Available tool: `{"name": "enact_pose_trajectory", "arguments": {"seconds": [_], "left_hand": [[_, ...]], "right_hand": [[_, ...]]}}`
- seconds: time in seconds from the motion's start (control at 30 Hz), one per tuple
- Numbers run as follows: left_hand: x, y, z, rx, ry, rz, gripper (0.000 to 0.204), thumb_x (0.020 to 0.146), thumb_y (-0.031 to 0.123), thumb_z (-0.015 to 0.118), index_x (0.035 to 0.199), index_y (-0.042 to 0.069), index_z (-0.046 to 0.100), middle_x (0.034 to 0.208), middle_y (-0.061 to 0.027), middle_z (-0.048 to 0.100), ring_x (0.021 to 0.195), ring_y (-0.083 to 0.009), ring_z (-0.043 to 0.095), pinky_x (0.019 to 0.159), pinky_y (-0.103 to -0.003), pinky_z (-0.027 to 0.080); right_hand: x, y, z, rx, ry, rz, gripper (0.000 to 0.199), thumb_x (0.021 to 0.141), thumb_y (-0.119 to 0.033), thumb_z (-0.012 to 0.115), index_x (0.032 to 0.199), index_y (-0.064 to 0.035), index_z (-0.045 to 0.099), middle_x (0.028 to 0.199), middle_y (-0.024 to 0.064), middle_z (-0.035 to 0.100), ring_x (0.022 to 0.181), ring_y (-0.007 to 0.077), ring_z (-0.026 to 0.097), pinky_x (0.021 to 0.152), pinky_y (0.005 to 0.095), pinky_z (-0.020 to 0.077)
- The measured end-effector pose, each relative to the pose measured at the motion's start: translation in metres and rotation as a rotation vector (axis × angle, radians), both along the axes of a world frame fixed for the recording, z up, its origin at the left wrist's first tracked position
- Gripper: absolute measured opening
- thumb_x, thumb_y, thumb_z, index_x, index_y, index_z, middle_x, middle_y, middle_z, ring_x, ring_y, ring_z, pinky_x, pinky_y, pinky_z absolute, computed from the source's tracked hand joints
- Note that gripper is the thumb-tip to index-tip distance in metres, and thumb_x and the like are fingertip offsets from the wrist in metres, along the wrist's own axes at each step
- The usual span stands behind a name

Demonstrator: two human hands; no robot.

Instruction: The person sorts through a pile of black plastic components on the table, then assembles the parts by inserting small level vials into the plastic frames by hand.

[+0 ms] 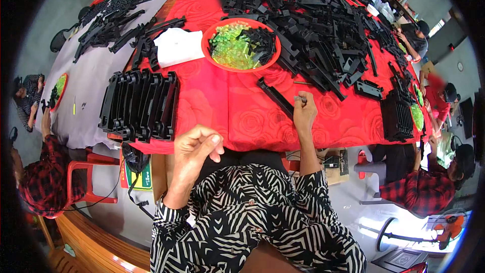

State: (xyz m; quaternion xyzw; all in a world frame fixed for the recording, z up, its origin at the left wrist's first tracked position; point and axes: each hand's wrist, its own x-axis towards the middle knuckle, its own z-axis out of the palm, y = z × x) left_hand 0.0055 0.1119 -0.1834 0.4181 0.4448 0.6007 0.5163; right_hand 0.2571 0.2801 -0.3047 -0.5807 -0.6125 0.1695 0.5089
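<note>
My left hand (196,147) is raised over the near table edge, its fingers curled toward the thumb; whatever they might hold is too small to make out. Close to the black strip (275,97), my right hand (304,114) pinches a small dark piece (302,99) at its fingertips. That strip lies slantwise on the red cloth, its near end by my right wrist. Beyond it sits an orange-red bowl (205,50) holding small green and yellow-green pieces and small black pieces. To the left of my left hand stands a row of black plastic strips (139,103) packed side by side.
A large heap of black strips (323,35) covers the far right of the red tablecloth (202,116). White paper (177,46) lies left of the bowl. Another stack of strips (397,116) stands at the right edge. Other people work at both sides. A red chair (91,177) is at left.
</note>
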Motion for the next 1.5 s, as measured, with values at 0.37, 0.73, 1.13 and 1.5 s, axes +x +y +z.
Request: {"name": "enact_pose_trajectory", "arguments": {"seconds": [0.37,0.73,1.13,1.5], "left_hand": [[0.006,0.034,-0.058,-0.127,-0.007,-0.007,0.010,0.084,0.010,0.058,0.080,0.001,0.059,0.061,-0.0030,0.058,0.047,-0.0060,0.051,0.044,-0.017,0.042],[0.003,0.047,-0.071,-0.141,-0.009,0.078,0.035,0.080,0.013,0.062,0.109,-0.002,0.050,0.096,-0.0106,0.059,0.085,-0.0156,0.057,0.072,-0.025,0.045],[-0.029,0.049,-0.054,0.125,-0.305,0.252,0.024,0.078,0.007,0.063,0.101,0.005,0.056,0.088,-0.0011,0.061,0.078,-0.0101,0.057,0.069,-0.024,0.046],[-0.040,0.046,-0.055,0.010,-0.350,0.373,0.015,0.079,0.022,0.065,0.084,0.010,0.057,0.080,-0.0008,0.061,0.070,-0.0114,0.057,0.060,-0.026,0.045]], "right_hand": [[-0.013,-0.015,-0.009,-0.018,-0.674,0.079,0.036,0.071,-0.015,0.062,0.103,-0.0025,0.049,0.092,0.0159,0.052,0.088,0.0328,0.050,0.073,0.0429,0.0400],[-0.061,-0.062,0.045,-0.499,0.434,0.817,0.028,0.077,-0.008,0.062,0.102,0.0019,0.056,0.085,0.0004,0.056,0.076,0.0084,0.050,0.068,0.0230,0.0425],[-0.090,-0.076,0.057,-0.378,0.251,0.913,0.031,0.077,-0.012,0.061,0.104,0.0011,0.054,0.087,0.0068,0.058,0.080,0.0124,0.054,0.071,0.0261,0.0440],[-0.087,-0.075,0.055,-0.507,0.543,0.828,0.019,0.087,-0.014,0.052,0.099,-0.0003,0.057,0.073,0.0003,0.054,0.058,0.0062,0.050,0.050,0.0191,0.0417]]}}
